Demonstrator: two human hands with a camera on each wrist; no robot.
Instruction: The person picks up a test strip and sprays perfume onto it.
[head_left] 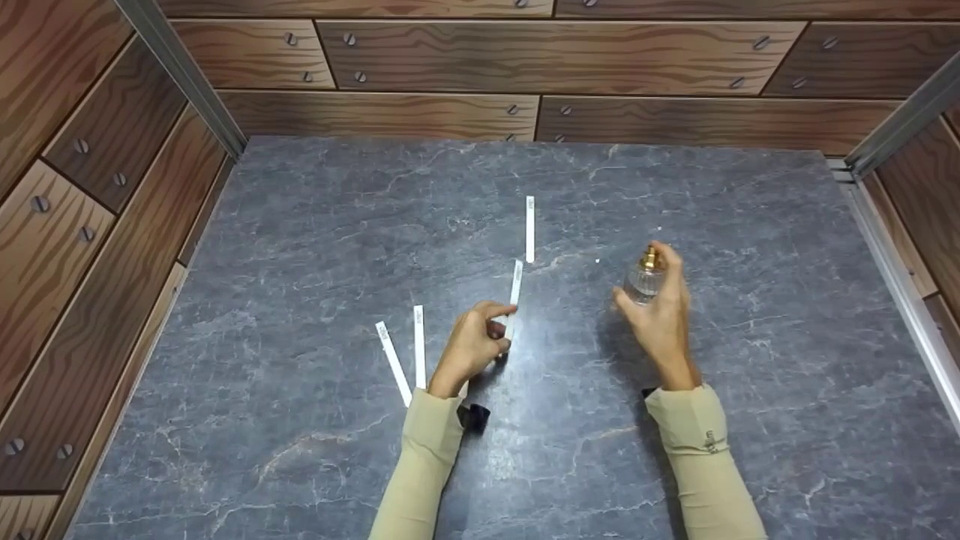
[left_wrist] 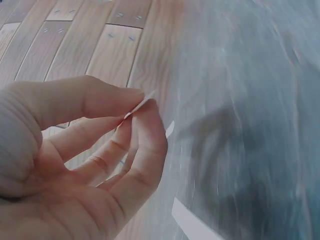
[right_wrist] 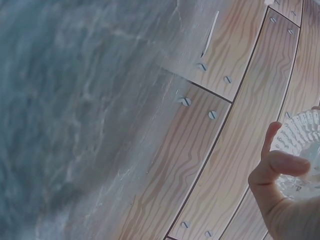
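Observation:
My left hand (head_left: pixel 472 341) pinches a white paper strip (head_left: pixel 515 289) between thumb and fingers, above the tabletop. In the left wrist view the strip (left_wrist: pixel 142 103) shows almost edge-on at the fingertips. On the right, my right hand (head_left: pixel 664 319) grips a clear glass perfume bottle (head_left: pixel 643 285) with a gold spray neck, one finger at its top. The ribbed glass of the bottle (right_wrist: pixel 295 135) shows at the edge of the right wrist view, where part of it is cut off. A gap separates the bottle from the held strip.
Another white strip (head_left: pixel 530 229) lies farther back on the grey marbled table (head_left: pixel 300 225). Two more strips, one upright in view (head_left: pixel 419 337) and one slanted (head_left: pixel 393 360), lie left of my left hand. Wood-patterned walls (head_left: pixel 562 56) border the table at the back and sides.

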